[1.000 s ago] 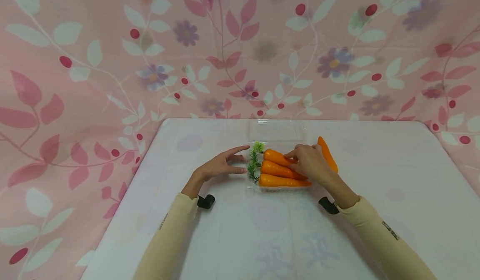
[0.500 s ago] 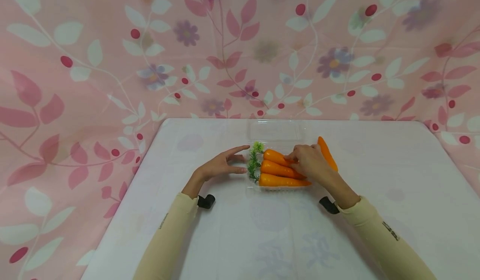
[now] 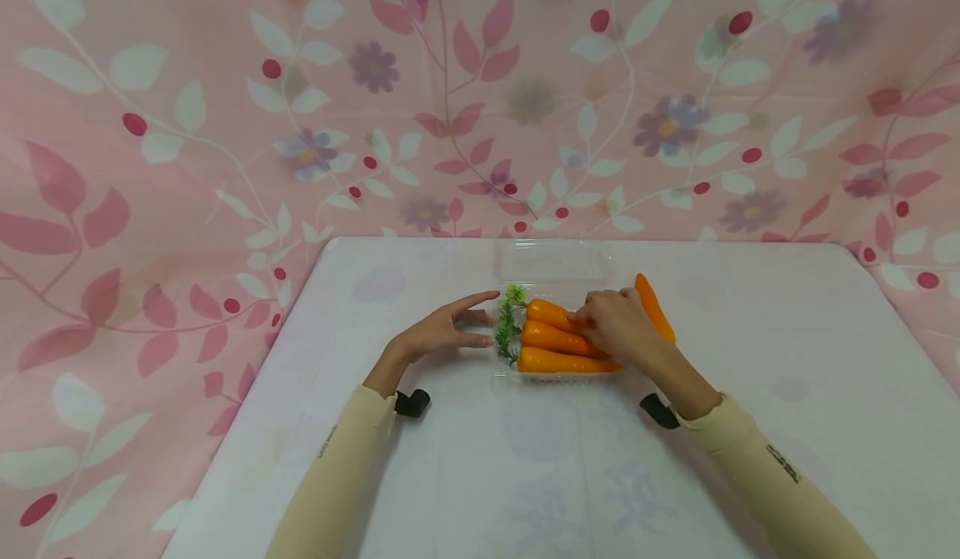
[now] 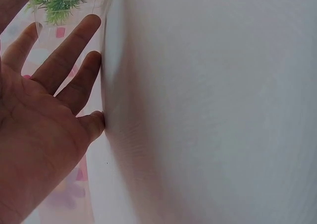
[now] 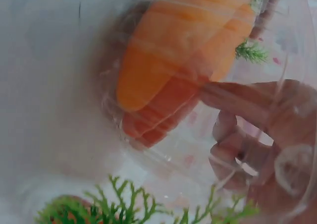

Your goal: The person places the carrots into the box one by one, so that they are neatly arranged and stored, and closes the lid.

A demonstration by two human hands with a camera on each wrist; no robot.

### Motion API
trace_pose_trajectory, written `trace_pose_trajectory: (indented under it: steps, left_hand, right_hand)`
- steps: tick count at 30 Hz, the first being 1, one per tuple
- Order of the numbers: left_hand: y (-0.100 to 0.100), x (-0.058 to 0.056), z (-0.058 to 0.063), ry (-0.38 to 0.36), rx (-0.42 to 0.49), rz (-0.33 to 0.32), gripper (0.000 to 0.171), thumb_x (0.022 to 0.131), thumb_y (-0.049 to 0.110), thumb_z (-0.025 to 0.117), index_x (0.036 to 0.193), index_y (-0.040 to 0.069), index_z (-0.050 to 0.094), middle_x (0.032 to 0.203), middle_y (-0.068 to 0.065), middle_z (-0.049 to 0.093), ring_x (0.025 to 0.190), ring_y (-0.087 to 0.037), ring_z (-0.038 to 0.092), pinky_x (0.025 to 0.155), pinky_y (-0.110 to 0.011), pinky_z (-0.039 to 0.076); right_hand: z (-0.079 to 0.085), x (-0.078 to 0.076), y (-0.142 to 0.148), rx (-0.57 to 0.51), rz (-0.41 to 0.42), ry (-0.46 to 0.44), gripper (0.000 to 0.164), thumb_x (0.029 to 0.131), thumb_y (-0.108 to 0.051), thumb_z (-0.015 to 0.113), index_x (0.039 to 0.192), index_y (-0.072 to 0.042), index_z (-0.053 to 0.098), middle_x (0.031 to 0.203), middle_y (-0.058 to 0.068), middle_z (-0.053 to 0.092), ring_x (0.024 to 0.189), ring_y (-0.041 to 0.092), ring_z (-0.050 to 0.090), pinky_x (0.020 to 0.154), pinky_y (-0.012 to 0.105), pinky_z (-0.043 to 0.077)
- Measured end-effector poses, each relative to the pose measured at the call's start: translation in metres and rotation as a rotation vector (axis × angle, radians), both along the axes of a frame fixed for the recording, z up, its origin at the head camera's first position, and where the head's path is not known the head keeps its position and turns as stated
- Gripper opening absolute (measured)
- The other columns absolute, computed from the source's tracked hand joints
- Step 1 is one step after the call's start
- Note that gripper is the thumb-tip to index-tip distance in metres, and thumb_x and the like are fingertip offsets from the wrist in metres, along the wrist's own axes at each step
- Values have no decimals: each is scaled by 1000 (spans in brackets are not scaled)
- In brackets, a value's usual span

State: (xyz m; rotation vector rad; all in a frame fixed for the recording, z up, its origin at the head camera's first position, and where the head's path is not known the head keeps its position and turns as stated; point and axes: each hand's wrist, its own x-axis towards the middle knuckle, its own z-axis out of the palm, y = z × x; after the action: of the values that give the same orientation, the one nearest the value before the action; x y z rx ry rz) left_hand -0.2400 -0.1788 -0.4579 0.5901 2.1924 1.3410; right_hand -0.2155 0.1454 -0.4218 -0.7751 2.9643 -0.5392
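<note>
Three orange carrots lie side by side in a clear plastic tray [image 3: 501, 374], their green tops toward the left wall. At the right side my right hand [image 3: 621, 323] bends over them and grips the far carrot [image 3: 546, 312] near its thin end. The middle carrot [image 3: 555, 337] is partly under that hand; the near carrot [image 3: 562, 361] shows in full. In the right wrist view, clear plastic stands before the right-hand fingers [image 5: 237, 97] and the carrot tips. My left hand [image 3: 442, 328] is spread beside the tray's left wall, fingers apart, holding nothing.
A loose carrot [image 3: 654, 307] lies on the table just right of the tray, partly behind the right hand. The tray's clear lid [image 3: 551, 259] is folded back on the far side. White cloth [image 3: 540, 476] covers the table; a flowered curtain [image 3: 480, 101] hangs behind.
My right hand has shifted very slightly over the far carrot. The left hand, the carrots and the tray look almost the same.
</note>
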Motion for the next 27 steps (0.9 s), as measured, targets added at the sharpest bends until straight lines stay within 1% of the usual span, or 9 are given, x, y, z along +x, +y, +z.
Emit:
trace_pose_trajectory:
  steps: [7,13,17,19,24,27]
  left_hand:
    - [0,0,0,-1,11,-4,80,87,32,78,154,34,34,138,1,55,129,-14,48,109,-52,35]
    - [1,0,-1,6,4,-13,81,87,33,77,155,31,33,135,2,57,128,-14,49,108,-51,36]
    - [1,0,0,6,6,-14,81,87,32,77,155,32,33,135,2,57,128,-15,49,108,-51,36]
    - [0,1,0,3,5,-11,81,87,32,77,155,34,33,135,2,57,128,-15,49,108,-50,36]
    - [0,1,1,-2,9,-10,80,87,31,77,154,37,33,137,1,56,129,-16,48,108,-50,37]
    - [0,1,1,0,11,-11,81,87,31,78,154,36,33,138,0,55,130,-17,47,108,-52,36]
  right_hand:
    - [1,-1,8,-31,-1,-20,28,88,-18,77,115,-14,76,75,-5,54,68,16,47,77,44,31]
    - [2,-2,18,-74,14,-7,28,88,-21,76,116,-16,76,80,-3,56,68,16,47,70,38,32]
    - [4,-1,23,-91,-2,-13,30,88,-23,76,118,-17,75,84,-3,57,70,16,49,72,40,33]
    - [4,-1,25,-99,-10,-24,31,89,-24,76,119,-18,75,84,-4,57,71,16,49,74,40,31]
    - [5,-2,29,-113,-19,-44,33,89,-24,75,121,-18,73,85,-3,56,68,16,47,74,40,30]
    - [7,-1,32,-125,-17,-43,33,89,-24,76,121,-17,73,83,-2,55,65,17,45,73,39,30]
